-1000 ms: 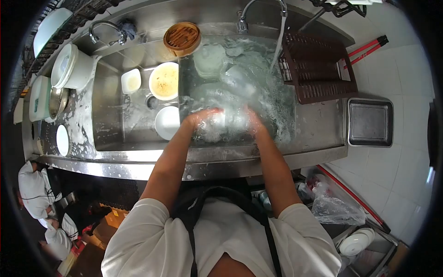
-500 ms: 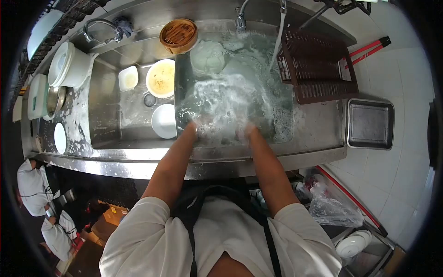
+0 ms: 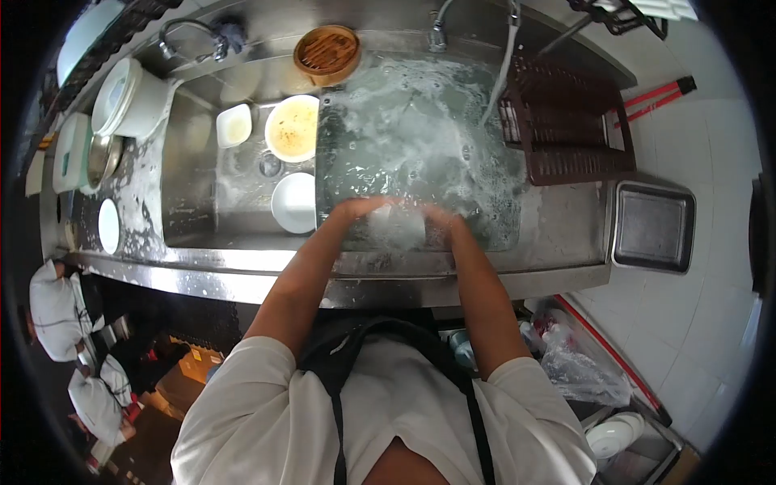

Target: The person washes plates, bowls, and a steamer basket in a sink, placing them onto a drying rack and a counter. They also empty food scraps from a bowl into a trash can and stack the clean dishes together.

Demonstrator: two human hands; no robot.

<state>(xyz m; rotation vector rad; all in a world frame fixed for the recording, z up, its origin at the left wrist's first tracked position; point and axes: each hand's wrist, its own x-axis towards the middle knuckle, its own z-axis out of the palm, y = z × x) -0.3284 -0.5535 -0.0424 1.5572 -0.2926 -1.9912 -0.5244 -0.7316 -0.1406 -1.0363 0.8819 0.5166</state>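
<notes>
Cloudy, bubbling water (image 3: 404, 129) fills the right basin, with water running from a tap (image 3: 514, 16) at its back right. My left hand (image 3: 368, 207) is at the water near the basin's front edge, its fingers reaching toward a pale dish (image 3: 400, 228) under the surface. On the dish's other side is my right hand (image 3: 440, 218), half under water. Both hands seem to close on the dish, though foam and water blur the fingertips. A round bamboo steamer (image 3: 326, 53) sits at the back between the basins.
The left basin holds a stained plate (image 3: 293, 129), a white bowl (image 3: 294, 202) and a small square dish (image 3: 234, 126). A brown rack (image 3: 566, 121) and metal tray (image 3: 653, 226) stand right, white tubs (image 3: 137, 105) left. Two people in white (image 3: 61, 311) are at lower left.
My hands have risen nearer the surface and turned inward toward each other, around a pale dish. Pale round shapes at the back of the water no longer show clearly. The view has shifted slightly.
</notes>
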